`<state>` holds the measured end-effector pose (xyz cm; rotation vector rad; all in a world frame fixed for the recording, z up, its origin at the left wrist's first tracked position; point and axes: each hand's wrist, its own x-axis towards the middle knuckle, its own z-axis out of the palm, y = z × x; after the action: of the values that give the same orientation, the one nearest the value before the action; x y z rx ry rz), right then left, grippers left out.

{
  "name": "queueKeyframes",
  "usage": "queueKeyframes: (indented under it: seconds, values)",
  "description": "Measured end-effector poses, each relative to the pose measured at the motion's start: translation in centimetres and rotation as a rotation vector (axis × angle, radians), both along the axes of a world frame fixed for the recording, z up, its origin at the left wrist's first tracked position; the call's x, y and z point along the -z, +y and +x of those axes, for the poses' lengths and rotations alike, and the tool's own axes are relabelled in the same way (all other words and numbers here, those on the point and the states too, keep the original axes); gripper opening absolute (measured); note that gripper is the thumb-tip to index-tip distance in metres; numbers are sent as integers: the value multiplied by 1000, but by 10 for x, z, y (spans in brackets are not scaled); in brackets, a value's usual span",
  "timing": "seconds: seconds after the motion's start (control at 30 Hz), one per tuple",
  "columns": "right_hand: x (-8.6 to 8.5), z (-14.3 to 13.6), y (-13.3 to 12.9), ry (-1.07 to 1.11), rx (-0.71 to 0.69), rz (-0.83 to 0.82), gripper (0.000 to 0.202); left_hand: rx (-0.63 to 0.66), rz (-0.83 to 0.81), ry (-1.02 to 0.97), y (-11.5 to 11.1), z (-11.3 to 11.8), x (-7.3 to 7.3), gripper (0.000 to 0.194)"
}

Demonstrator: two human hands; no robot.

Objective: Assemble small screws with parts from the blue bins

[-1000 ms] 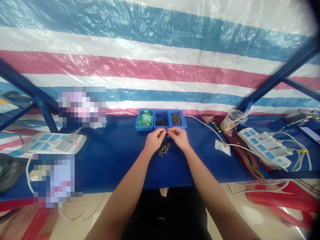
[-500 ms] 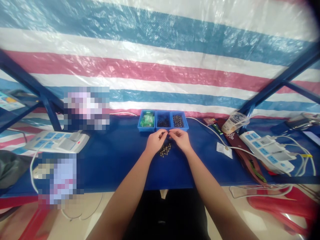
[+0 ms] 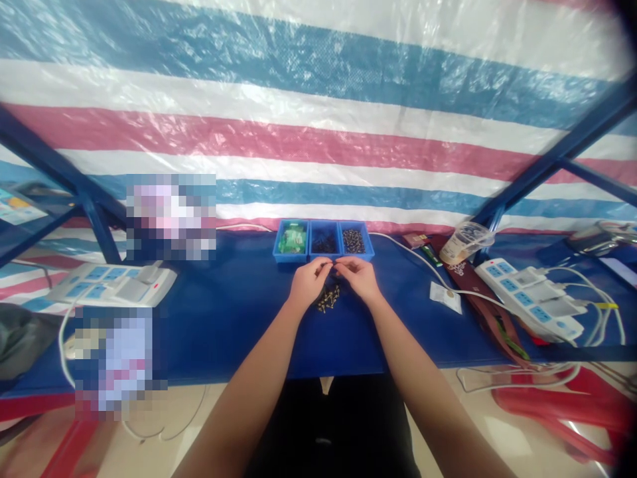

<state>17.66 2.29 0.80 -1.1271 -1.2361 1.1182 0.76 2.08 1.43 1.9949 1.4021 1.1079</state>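
My left hand (image 3: 309, 279) and my right hand (image 3: 359, 275) meet fingertip to fingertip over the blue table. Both are closed in a pinch, and whatever small piece lies between the fingertips is too small to name. Just below them lies a pile of small brass-and-black parts (image 3: 328, 300), partly covered by the hands. Beyond the fingers three blue bins stand in a row: the left bin (image 3: 291, 258) holds green pieces, the middle bin (image 3: 326, 255) small black parts, and the right bin (image 3: 368, 251) many small dark metallic parts.
Power strips sit at left (image 3: 112, 284) and right (image 3: 532, 299), with white cables trailing. A tilted plastic cup (image 3: 465, 243), a brown strap (image 3: 478, 299) and a small clear packet (image 3: 446, 297) lie to the right. Striped sheeting (image 3: 318, 146) hangs behind the table.
Both hands keep the same pinch at nearly the same spot, with only slight finger movement. The whole view has shifted a little.
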Motion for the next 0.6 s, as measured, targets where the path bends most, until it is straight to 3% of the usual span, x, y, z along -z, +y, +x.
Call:
queueKeyframes:
  seconds: [0.6]
  values:
    - [-1, -2, 0, 16, 4, 1, 35, -7, -2, -1, 0, 1, -1, 27]
